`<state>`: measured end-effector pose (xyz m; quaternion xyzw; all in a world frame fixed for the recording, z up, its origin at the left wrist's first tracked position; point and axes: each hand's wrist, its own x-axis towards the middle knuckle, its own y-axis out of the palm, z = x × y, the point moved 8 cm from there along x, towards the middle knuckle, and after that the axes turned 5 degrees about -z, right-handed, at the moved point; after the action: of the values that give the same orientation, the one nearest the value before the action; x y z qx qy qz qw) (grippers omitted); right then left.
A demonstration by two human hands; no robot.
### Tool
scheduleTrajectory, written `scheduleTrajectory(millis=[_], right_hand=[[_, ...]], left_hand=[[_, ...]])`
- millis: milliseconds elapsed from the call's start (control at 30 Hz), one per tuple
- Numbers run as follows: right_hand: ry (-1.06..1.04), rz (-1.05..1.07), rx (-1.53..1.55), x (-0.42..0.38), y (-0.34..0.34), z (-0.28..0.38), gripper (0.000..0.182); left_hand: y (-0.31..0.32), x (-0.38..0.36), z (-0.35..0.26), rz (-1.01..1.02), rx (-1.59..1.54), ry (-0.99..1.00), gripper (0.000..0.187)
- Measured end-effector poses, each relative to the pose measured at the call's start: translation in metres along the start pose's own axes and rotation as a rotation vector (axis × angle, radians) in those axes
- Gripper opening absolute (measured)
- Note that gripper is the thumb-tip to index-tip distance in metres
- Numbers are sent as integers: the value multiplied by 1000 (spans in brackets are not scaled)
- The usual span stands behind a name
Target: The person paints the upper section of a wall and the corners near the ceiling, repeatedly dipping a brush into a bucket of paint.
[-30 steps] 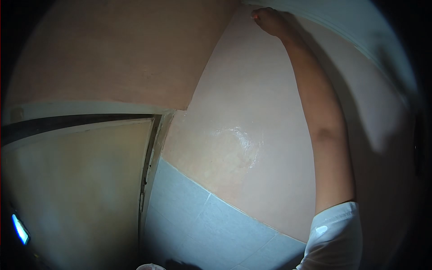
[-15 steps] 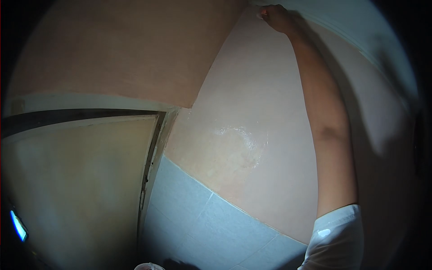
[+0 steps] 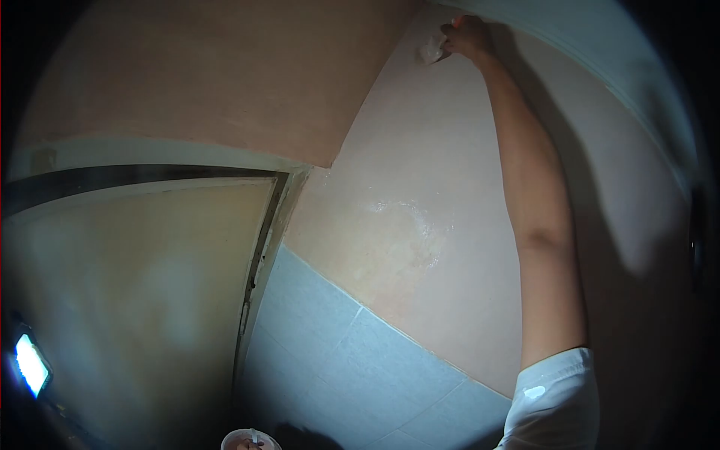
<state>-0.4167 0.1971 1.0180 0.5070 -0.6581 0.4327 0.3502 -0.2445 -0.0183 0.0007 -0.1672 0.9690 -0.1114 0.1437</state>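
Gripping a pale tool (image 3: 432,52), the right hand (image 3: 466,36) is raised high on the pinkish wall (image 3: 450,150), near the corner at the top. The fingers are curled around the tool and hide most of it; its whitish end sticks out below and to the left of them, close to the wall, though whether it touches cannot be told. A small orange spot shows beside the fingers. The bare arm (image 3: 536,187) runs down to a white sleeve (image 3: 551,397) and blocks part of the wall behind it, with a dark shadow alongside.

Lower down, a shiny wet patch (image 3: 420,217) marks the wall above blue-grey tiles (image 3: 345,345). To the left is a yellowish door (image 3: 142,277) in a worn frame (image 3: 281,210), with a brownish surface (image 3: 210,75) above it. A bright light (image 3: 31,365) glows at the left edge, in front of the door. At the bottom, a bucket (image 3: 231,436) is cut off by the picture's edge; what it holds is unclear.
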Motion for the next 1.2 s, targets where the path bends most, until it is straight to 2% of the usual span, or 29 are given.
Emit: scheduleTrajectory(millis=[67, 133, 200, 267, 367, 467, 567, 600, 700, 733, 800, 867, 933, 967, 1000, 1033, 1167, 1200], right_hand=[[-31, -73, -284, 9, -14, -6, 26], [-102, -131, -277, 9, -27, 1, 24], [-160, -169, -234, 0, -28, 17, 22], [-188, -196, -156, -24, -12, 41, 19], [-497, -23, -240, -52, 32, 79, 17], [-562, 301, -320, -70, 53, 108, 16], [-425, 185, 4, -54, 18, 107, 14], [-358, 178, -15, -38, 22, 90, 12], [-506, -19, -80, -34, 23, 65, 12], [-495, 18, -136, -38, 30, 60, 12], [-474, 109, -254, -72, 33, 70, 14], [-487, 248, -281, -129, 34, 112, 17], [-556, 425, -151, -196, 48, 148, 19], [-647, 449, -72, -230, 53, 165, 20], [-646, 535, -11, -260, 54, 182, 19], [-630, 531, 97, -282, 54, 191, 17], [-436, 619, 364, -280, 53, 184, 19], [-443, 570, 318, -259, 52, 170, 21]], left_hand=[[8, 22, 46, 26, -10, -37, 47], [18, 41, 87, 66, -28, -84, 48], [16, 32, 92, 48, -78, -150, 50], [0, 18, 62, 3, -82, -150, 51], [-23, -21, -10, -97, 14, -25, 51], [-36, -32, -28, -145, 93, 68, 51], [-43, -33, -20, -103, 36, 16, 49], [-45, -34, -17, -129, 45, 15, 49], [-38, -21, 18, 9, -94, -171, 45], [-30, -15, 32, 91, -166, -261, 43], [-25, -13, 43, 1, -91, -142, 40], [-30, -25, 34, -76, -27, -47, 37], [-37, -41, -4, -91, 4, -8, 34], [-39, -45, -16, -74, 7, -7, 34], [-41, -46, -17, -11, -7, -44, 33], [-41, -49, -19, 2, -1, -37, 32], [-40, -62, -26, -16, 28, 16, 31], [-38, -58, -19, 32, -8, -36, 31]])
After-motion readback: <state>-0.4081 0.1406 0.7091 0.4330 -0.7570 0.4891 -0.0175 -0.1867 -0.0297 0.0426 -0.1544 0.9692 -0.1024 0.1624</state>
